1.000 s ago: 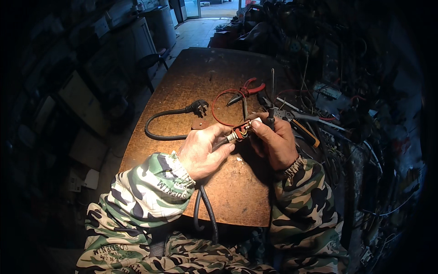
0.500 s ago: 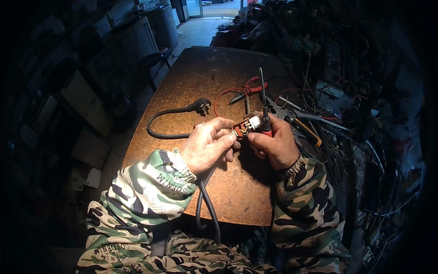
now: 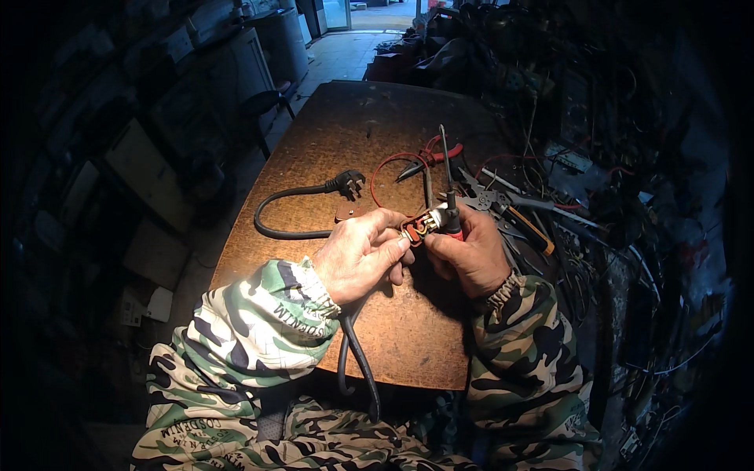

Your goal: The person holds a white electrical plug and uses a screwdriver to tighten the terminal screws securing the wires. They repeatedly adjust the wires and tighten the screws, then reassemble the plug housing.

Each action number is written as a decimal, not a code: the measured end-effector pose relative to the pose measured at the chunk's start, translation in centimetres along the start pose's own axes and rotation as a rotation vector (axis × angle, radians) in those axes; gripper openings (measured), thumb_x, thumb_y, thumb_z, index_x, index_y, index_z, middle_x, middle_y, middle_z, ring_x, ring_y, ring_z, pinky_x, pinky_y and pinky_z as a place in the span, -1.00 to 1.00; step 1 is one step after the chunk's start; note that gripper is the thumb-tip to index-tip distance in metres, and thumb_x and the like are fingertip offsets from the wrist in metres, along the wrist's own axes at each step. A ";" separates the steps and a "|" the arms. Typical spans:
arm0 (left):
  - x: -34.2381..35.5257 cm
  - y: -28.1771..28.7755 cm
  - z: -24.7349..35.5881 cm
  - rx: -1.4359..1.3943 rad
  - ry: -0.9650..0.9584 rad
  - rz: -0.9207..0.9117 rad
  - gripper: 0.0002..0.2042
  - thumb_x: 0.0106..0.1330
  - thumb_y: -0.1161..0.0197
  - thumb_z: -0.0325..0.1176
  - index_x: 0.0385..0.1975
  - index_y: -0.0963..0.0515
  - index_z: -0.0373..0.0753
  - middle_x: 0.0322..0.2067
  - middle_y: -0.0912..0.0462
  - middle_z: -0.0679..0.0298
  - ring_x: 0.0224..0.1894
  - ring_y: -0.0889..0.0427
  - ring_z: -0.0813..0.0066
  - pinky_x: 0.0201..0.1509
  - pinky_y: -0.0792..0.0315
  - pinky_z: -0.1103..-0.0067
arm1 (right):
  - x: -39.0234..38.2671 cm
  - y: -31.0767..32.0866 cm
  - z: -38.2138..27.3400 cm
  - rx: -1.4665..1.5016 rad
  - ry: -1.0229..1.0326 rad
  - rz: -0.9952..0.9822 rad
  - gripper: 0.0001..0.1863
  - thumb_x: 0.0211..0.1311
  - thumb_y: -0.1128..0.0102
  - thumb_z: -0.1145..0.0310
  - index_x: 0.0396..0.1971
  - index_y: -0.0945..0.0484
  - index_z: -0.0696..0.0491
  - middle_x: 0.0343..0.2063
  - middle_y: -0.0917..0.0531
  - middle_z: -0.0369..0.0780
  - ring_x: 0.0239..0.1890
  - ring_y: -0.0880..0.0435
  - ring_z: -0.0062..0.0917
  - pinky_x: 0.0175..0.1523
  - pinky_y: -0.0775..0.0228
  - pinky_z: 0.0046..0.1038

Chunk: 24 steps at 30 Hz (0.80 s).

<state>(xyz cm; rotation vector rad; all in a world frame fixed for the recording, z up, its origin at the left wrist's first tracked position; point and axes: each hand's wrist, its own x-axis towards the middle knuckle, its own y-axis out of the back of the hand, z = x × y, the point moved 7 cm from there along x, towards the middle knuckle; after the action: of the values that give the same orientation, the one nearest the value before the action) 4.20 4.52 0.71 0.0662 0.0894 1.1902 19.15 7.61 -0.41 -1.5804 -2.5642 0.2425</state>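
Between the fingertips and thumb of my left hand [image 3: 355,255] is a small opened electrical connector [image 3: 420,228], with red parts and wires showing inside and a white end toward the right. My right hand [image 3: 473,250] is closed round a red-handled screwdriver [image 3: 445,161], its shaft pointing up and away from me. The right thumb rests against the connector's near side. A thick black cable [image 3: 275,233] loops out from beside my left hand to a black three-pin plug [image 3: 350,184] lying on the table. Black cable [image 3: 361,357] also hangs below my left hand over the front edge.
The brown wooden table [image 3: 330,133] stretches away from me. Red-handled pliers [image 3: 448,151], a metal wire stripper [image 3: 488,198] and a yellow-black knife-like tool [image 3: 528,229] lie beyond and right of my right hand. Tangled wires crowd the right side. A dark stool [image 3: 267,104] stands left.
The screwdriver has tilted, its tip dropping slightly and shifting left, and its handle now sits closer against the connector's white end. My left hand has barely moved.
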 end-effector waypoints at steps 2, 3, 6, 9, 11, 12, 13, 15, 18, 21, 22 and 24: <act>-0.2 -0.1 0.3 -0.031 0.036 0.006 -0.57 0.50 -0.08 -0.36 0.19 -0.29 -0.58 -0.31 -0.65 0.07 -0.42 -0.67 0.49 -0.34 -0.61 0.59 | 0.1 -0.1 0.3 0.039 -0.026 -0.006 -0.79 0.18 -0.24 0.50 -0.19 -0.51 0.20 -0.56 -0.55 -0.32 -0.65 -0.45 -0.71 -0.60 -0.24 -0.65; -0.2 0.0 0.2 -0.031 0.040 0.015 -0.57 0.50 -0.08 -0.36 0.19 -0.28 -0.59 -0.31 -0.65 0.07 -0.41 -0.67 0.48 -0.33 -0.61 0.59 | 0.1 -0.2 0.4 0.058 -0.038 -0.008 -0.78 0.18 -0.25 0.48 -0.18 -0.52 0.20 -0.53 -0.56 -0.31 -0.64 -0.46 -0.69 -0.59 -0.24 -0.65; -0.2 0.3 0.2 -0.028 0.047 0.034 -0.56 0.50 -0.08 -0.36 0.19 -0.25 -0.61 -0.30 -0.65 0.05 -0.40 -0.68 0.46 -0.31 -0.61 0.58 | 0.2 -0.6 0.3 0.068 -0.014 -0.006 -0.85 0.24 -0.18 0.47 -0.23 -0.51 0.18 -0.61 -0.53 -0.33 -0.69 -0.43 -0.73 -0.62 -0.22 -0.66; -0.2 0.4 0.1 -0.001 0.034 0.045 -0.56 0.50 -0.07 -0.35 0.19 -0.26 -0.61 -0.30 -0.65 0.04 -0.39 -0.69 0.46 -0.32 -0.62 0.57 | 0.2 -0.6 0.1 0.016 0.003 0.023 -0.84 0.25 -0.19 0.48 -0.21 -0.51 0.18 -0.60 -0.54 -0.33 -0.67 -0.44 -0.74 -0.61 -0.22 -0.67; -0.1 0.5 -0.1 0.048 0.014 0.060 -0.59 0.51 -0.05 -0.36 0.16 -0.29 -0.59 -0.30 -0.66 0.05 -0.39 -0.69 0.48 -0.36 -0.64 0.56 | 0.1 -0.7 0.1 0.012 -0.002 0.018 -0.84 0.26 -0.19 0.49 -0.19 -0.51 0.18 -0.58 -0.55 -0.34 -0.66 -0.45 -0.75 -0.59 -0.23 -0.69; 0.0 0.6 -0.2 0.061 0.001 0.069 -0.60 0.51 -0.06 -0.33 0.13 -0.33 -0.59 -0.32 -0.67 0.05 -0.40 -0.70 0.48 -0.37 -0.63 0.56 | 0.1 -0.8 0.1 0.010 -0.004 0.014 -0.84 0.27 -0.19 0.49 -0.19 -0.52 0.19 -0.57 -0.55 -0.34 -0.65 -0.45 -0.76 -0.59 -0.23 -0.69; 0.2 0.7 -0.2 0.074 -0.009 0.076 -0.59 0.50 -0.08 -0.30 0.10 -0.36 -0.59 -0.34 -0.68 0.06 -0.42 -0.70 0.49 -0.37 -0.63 0.57 | 0.1 -0.8 0.2 0.002 -0.002 0.005 -0.84 0.26 -0.19 0.50 -0.18 -0.52 0.19 -0.56 -0.56 -0.34 -0.64 -0.46 -0.77 -0.58 -0.24 -0.70; 0.4 1.0 -0.3 0.081 0.013 0.090 -0.61 0.50 -0.10 -0.27 0.03 -0.40 -0.58 -0.37 -0.68 0.07 -0.44 -0.70 0.48 -0.38 -0.63 0.58 | 0.2 -0.8 0.4 -0.013 0.002 -0.014 -0.84 0.26 -0.20 0.51 -0.18 -0.52 0.20 -0.53 -0.57 -0.35 -0.62 -0.46 -0.79 -0.56 -0.25 -0.71; 0.4 1.2 -0.4 0.044 0.081 0.113 -0.67 0.50 -0.12 -0.27 -0.08 -0.46 -0.52 -0.40 -0.65 0.10 -0.50 -0.69 0.48 -0.43 -0.63 0.58 | 0.1 -1.1 0.3 -0.055 0.021 0.008 -0.82 0.24 -0.24 0.51 -0.18 -0.53 0.21 -0.49 -0.60 -0.34 -0.58 -0.49 -0.80 -0.51 -0.29 -0.72; 0.5 1.1 0.1 0.086 0.097 0.137 -0.69 0.50 -0.12 -0.28 -0.13 -0.48 -0.50 -0.42 -0.65 0.11 -0.52 -0.68 0.50 -0.46 -0.62 0.59 | 0.0 -1.2 0.0 -0.081 0.059 0.032 -0.80 0.23 -0.27 0.50 -0.17 -0.55 0.21 -0.46 -0.62 -0.33 -0.52 -0.51 -0.80 -0.46 -0.33 -0.71; 0.5 1.2 0.1 0.099 0.095 0.145 -0.70 0.49 -0.13 -0.28 -0.13 -0.49 -0.50 -0.42 -0.65 0.12 -0.52 -0.68 0.51 -0.47 -0.62 0.59 | 0.0 -1.2 0.0 -0.097 0.058 0.028 -0.79 0.22 -0.27 0.50 -0.17 -0.55 0.21 -0.45 -0.62 -0.33 -0.50 -0.51 -0.80 -0.44 -0.34 -0.70; 0.4 1.3 0.0 0.124 0.089 0.161 -0.70 0.49 -0.14 -0.28 -0.14 -0.51 -0.48 -0.42 -0.66 0.14 -0.53 -0.68 0.53 -0.48 -0.61 0.60 | 0.0 -1.3 -0.1 -0.128 0.054 0.020 -0.78 0.21 -0.29 0.50 -0.17 -0.55 0.22 -0.44 -0.62 -0.32 -0.47 -0.52 -0.79 -0.41 -0.36 -0.69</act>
<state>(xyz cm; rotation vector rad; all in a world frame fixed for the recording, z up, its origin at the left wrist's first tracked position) 3.13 5.41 0.87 0.1308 0.2402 1.3482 18.02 7.10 -0.07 -1.6317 -2.5708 0.0368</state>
